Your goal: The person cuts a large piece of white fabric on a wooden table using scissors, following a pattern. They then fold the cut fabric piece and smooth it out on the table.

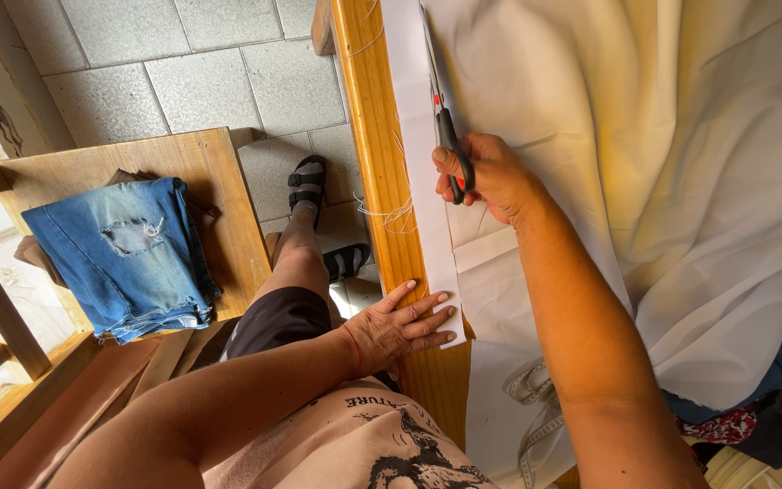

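My right hand (492, 177) is shut on black-handled scissors (443, 120), whose blades point away from me along a cut in white fabric (608, 136) spread over a wooden table (375, 118). A narrow white strip (420, 172) lies along the table's edge, left of the cut. My left hand (402, 324) lies flat with fingers spread on the near end of that strip, at the table's edge. A thin red band circles my left wrist.
Folded ripped blue jeans (128, 254) rest on a wooden chair (201, 172) at the left. My sandalled feet (308, 181) stand on a grey tiled floor. A measuring tape (536, 398) lies on the fabric near me. Dark and red cloth (753, 417) hangs at the lower right.
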